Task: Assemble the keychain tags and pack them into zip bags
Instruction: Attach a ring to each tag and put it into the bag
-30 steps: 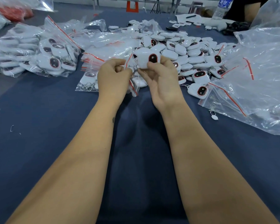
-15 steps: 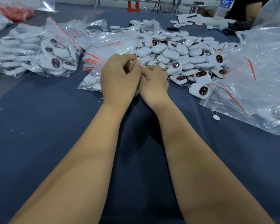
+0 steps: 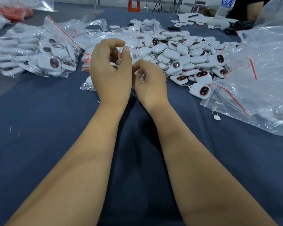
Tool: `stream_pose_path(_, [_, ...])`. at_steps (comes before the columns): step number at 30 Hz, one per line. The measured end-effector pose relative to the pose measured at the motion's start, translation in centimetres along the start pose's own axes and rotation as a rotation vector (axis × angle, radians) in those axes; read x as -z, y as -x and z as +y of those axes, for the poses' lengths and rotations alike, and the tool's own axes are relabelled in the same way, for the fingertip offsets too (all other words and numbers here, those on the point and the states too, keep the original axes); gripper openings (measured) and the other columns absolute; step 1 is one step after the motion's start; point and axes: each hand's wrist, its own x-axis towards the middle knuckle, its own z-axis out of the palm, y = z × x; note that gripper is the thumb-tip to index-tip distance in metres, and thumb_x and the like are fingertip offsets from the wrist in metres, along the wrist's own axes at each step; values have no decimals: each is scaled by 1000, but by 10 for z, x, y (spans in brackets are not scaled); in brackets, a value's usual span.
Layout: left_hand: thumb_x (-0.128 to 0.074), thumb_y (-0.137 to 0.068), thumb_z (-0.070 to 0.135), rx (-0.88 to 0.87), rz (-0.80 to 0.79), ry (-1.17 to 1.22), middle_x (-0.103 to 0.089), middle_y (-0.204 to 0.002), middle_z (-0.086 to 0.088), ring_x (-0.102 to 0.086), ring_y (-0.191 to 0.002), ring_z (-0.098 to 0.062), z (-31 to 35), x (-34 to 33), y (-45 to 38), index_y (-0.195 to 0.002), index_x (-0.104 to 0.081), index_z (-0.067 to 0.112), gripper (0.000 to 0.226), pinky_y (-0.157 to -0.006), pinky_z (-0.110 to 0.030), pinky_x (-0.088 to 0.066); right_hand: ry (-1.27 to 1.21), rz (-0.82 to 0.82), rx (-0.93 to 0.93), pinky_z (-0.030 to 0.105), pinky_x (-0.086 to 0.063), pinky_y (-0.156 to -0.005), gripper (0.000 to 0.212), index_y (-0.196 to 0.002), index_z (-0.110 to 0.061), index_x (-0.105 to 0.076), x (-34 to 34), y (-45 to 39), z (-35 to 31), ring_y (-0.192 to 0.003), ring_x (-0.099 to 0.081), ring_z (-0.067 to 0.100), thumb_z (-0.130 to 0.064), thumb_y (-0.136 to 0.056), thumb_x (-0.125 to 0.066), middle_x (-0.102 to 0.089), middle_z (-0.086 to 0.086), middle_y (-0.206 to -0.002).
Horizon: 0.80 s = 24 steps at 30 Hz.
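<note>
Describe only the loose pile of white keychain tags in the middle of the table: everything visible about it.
The pile of keychain tags is a heap of small rounded white casings that look like glossy plastic. Some lie face up and show a dark oval window ringed in red; others show plain white backs. Small metal clasps and rings stick out between them. The heap rests on the dark blue table cover, its right edge against clear zip bags.

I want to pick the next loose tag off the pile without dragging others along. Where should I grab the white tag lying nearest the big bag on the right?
Take the nearest loose tag by its two rounded long edges, coming from above. It lies flat, window up, at the pile's open near edge, so the blue table leaves room for fingers. Its key ring points left, probably free.
</note>
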Motion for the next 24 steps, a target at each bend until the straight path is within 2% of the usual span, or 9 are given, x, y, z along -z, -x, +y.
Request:
stream_pose_path(2, [-58, -82, 20, -12, -23, 37, -53, -75, 13, -51, -71, 0, 2, 0, 1, -91, -55, 32, 15, -65, -24, -47, 76, -60, 31, 40, -36, -65, 47, -54, -32, -44, -1, 1, 0, -76, -36, 25, 8, -78, -53, -41, 0, -70])
stream_pose_path(5, [-51, -79, 18, -33, -115, 105, -61, -80, 14, -56, -72, 2, 5, 1, 4, -95, -58, 28, 20, -62, -16, -43, 157, -110, -6, 34, -25, -74, 56, -60, -33, -22, -2, 4, 1, -85, -29, 20, 7, -79, -56, -35, 1, -83])
stream_pose_path(10, [-42, -83, 8, 45, -84, 85, -65, -81, 15, -61, -83, -6, 1, 7, -2, -93, -63, 26, 29, -73, -28, -49, 9, -88, -154, 34, -42, -69, 43, -61, -32, -49, -3, -2, 4, -79, -53, 27, 5, -81, -42, -54, 9, -89])
stream_pose_path(12, [-43, -81, 9, 115, -68, -102, -66, -92, 15, -59, -98, -12, -5, 12, -10, -97, -65, 25, 32, -85, -31, -47, -100, -13, -234, 33, -45, -67, 41, -68, -25, -59, 1, -3, 6, -74, -54, 28, 8, -82, -39, -56, 13, -91])
stream_pose_path(15, [-54, -82, 28, 266, -207, -620, -60, -124, -1, -44, -125, -28, -21, 21, -19, -123, -61, 24, 41, -103, -36, -36, -127, 68, -291, 27, -31, -59, 42, -50, -22, -36, 8, -4, 6, -60, -34, 17, 11, -74, -38, -41, 6, -79])
stream_pose_path(17, [-54, -85, 38, 448, -248, -697, -57, -129, -7, -44, -125, -33, -27, 27, -23, -126, -57, 21, 44, -104, -39, -35, -125, 41, -317, 30, -28, -55, 35, -47, -15, -36, 11, -3, 6, -58, -31, 18, 14, -66, -34, -40, 7, -72])
stream_pose_path(20, [-46, -88, 24, 496, -176, -560, -65, -99, 3, -54, -99, -26, -36, 34, -28, -105, -64, 19, 26, -86, -32, -45, -169, -34, -335, 40, -46, -66, 29, -63, -3, -61, 10, -3, 8, -80, -56, 28, 15, -74, -41, -57, 17, -101])
stream_pose_path(22, [-45, -86, 12, 474, -111, -504, -63, -88, 9, -55, -87, -17, -37, 38, -31, -101, -69, 22, 31, -70, -23, -42, -206, -121, -287, 28, -48, -83, 32, -68, -11, -62, 9, -3, 5, -96, -57, 23, 13, -83, -47, -55, 10, -108])
stream_pose_path(24, [-45, -87, 6, 446, -12, -475, -64, -94, 9, -57, -88, -10, -39, 42, -32, -108, -71, 21, 37, -64, -10, -39, -137, -245, -186, 12, -41, -75, 24, -82, -6, -65, 7, 0, 2, -92, -51, 16, 9, -89, -48, -49, 3, -103])
